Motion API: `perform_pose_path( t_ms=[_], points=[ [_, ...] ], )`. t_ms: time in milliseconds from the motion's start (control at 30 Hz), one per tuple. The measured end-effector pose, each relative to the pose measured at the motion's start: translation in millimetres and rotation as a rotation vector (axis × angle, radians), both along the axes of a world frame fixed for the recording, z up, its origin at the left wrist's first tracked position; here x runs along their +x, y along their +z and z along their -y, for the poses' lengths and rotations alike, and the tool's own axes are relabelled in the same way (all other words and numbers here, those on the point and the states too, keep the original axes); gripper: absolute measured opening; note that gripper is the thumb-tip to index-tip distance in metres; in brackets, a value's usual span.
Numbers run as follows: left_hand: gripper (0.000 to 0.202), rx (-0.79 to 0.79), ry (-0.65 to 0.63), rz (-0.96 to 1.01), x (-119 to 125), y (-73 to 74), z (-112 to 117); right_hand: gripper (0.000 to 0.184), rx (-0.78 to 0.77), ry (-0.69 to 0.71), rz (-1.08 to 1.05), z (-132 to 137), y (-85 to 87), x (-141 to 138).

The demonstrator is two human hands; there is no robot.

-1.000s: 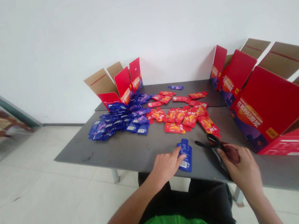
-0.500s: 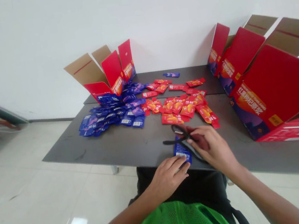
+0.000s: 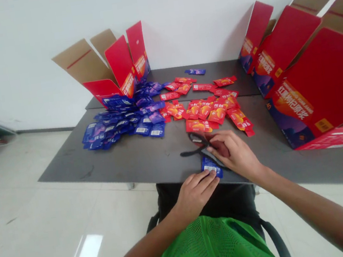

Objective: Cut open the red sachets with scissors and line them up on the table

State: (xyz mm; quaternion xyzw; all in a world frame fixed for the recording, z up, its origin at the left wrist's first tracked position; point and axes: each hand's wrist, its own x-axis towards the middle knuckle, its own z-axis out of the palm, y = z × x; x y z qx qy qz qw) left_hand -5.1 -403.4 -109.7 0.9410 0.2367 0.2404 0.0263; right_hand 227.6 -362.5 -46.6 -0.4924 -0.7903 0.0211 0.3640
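The left hand [image 3: 196, 190] lies with its fingers stretched out, their tips pressing on the near end of a blue pouch [image 3: 211, 166]. It pins the pouch flat and does not grip it. The pouch sits at the near edge of the table [image 3: 137, 161], just right of the middle, and a white printed patch shows on it; the print is too small to read.

The right hand [image 3: 236, 154] is closed around black scissors [image 3: 197, 145], touching the pouch's far end. The black parts stick out to the left of the knuckles. Whether the blades are parted is hidden by the hand.

Just beyond the scissors lies the red pile [image 3: 212, 111], a loose scatter of red pouches with orange pictures and white characters, unreadable here. To its left, touching it, is the blue pile [image 3: 119, 126], many blue pouches with white label patches. One stray pouch [image 3: 195, 71], also blue, lies alone at the far edge.

At the far left stands the left box [image 3: 110, 84], open, red outside and brown inside, with blue pouches spilling from it. On the right stand the right boxes [image 3: 309, 82], red and purple with flaps up. The nearest one bears large pale Chinese characters on a slant and a small yellow square label [image 3: 324, 125].

Near the camera are a green mesh top [image 3: 208, 247] and a black chair [image 3: 277, 243].
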Motion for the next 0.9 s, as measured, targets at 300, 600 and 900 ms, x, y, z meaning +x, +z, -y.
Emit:
perform_pose_path(
  t_ms=[300,600,900],
  points=[
    [0.034,-0.006,-0.011,0.056,-3.3,-0.3,-0.1,0.02,-0.058,-0.017,0.146,-41.4,-10.0,11.8],
    [0.031,-0.086,0.001,0.103,-2.7,-0.6,1.2,0.019,-0.114,0.194,0.125,6.8,-11.7,-21.2],
    [0.033,-0.066,-0.004,0.107,-2.1,1.1,0.5,0.02,0.003,-0.028,0.136,-39.7,6.1,3.0]
  ],
)
